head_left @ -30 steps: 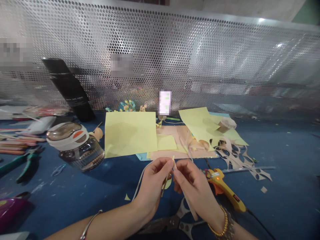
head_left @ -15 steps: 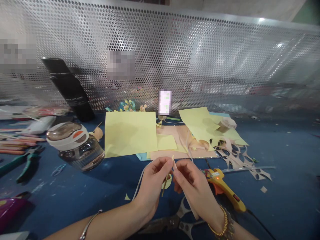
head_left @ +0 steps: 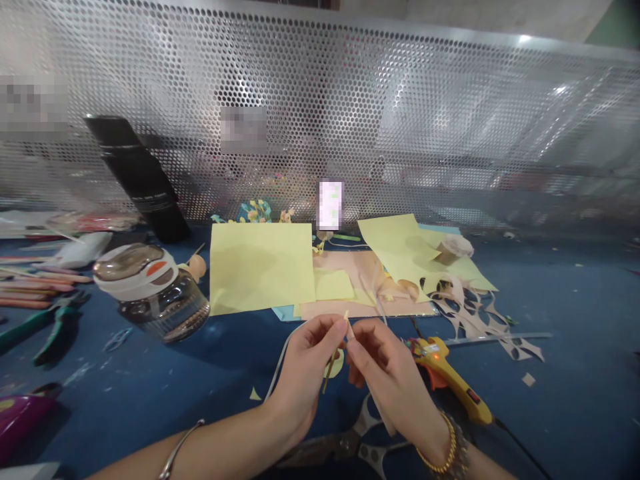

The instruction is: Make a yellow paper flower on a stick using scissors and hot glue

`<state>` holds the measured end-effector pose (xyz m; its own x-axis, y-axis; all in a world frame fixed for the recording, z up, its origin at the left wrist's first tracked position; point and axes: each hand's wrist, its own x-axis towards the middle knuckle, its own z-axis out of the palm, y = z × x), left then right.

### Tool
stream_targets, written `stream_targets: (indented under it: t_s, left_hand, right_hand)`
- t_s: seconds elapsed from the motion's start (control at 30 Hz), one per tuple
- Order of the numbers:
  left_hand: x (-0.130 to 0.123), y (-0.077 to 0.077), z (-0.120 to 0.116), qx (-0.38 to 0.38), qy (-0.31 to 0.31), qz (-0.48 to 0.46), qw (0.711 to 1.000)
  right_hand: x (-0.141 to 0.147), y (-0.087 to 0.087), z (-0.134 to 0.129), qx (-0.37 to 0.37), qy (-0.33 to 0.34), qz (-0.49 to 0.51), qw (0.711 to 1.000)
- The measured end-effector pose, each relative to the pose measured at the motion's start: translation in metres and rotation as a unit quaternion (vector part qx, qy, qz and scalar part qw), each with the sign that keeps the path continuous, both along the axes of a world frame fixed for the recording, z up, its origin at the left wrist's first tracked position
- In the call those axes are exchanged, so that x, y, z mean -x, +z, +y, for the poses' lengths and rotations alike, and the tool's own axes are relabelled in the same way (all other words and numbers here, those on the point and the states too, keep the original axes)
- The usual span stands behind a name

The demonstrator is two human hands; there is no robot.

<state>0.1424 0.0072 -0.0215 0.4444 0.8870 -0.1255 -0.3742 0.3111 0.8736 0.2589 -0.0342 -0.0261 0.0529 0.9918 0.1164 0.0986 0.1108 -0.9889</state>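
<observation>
In the middle foreground my left hand [head_left: 310, 363] and my right hand [head_left: 387, 370] meet with fingers closed in a pinch. Between their fingertips shows the narrow tip of a pale yellow paper piece [head_left: 347, 316]. A thin brown stick [head_left: 328, 377] slants down from beside the left thumb; the fingers hide its upper end. Behind the stick, a round yellow paper piece [head_left: 336, 364] is partly visible. Beneath the wrists lie scissors [head_left: 345, 445], partly covered by my right hand. A yellow glue gun [head_left: 447, 377] with a lit orange light rests just right of that hand.
Yellow paper sheets [head_left: 261, 267] lie behind the hands, with cut paper scraps [head_left: 475, 313] at right. A lidded glass jar [head_left: 153, 293], green-handled pliers [head_left: 53, 327] and a black bottle [head_left: 140, 183] stand or lie at left. A perforated metal screen [head_left: 300, 80] closes off the back.
</observation>
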Motion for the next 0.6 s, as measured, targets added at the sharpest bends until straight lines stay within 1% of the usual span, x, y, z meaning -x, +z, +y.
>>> stream_targets:
  t_s: [0.2, 0.6]
  left_hand:
    - [0.0014, 0.0013, -0.0009, 0.005, -0.003, -0.001, 1.0]
    - [0.0012, 0.0041, -0.001, 0.012, 0.017, 0.005, 1.0]
  right_hand:
    - [0.001, 0.0016, -0.0006, 0.002, 0.012, -0.001, 1.0]
    - [0.0026, 0.0023, -0.0015, 0.008, 0.022, -0.002, 1.0]
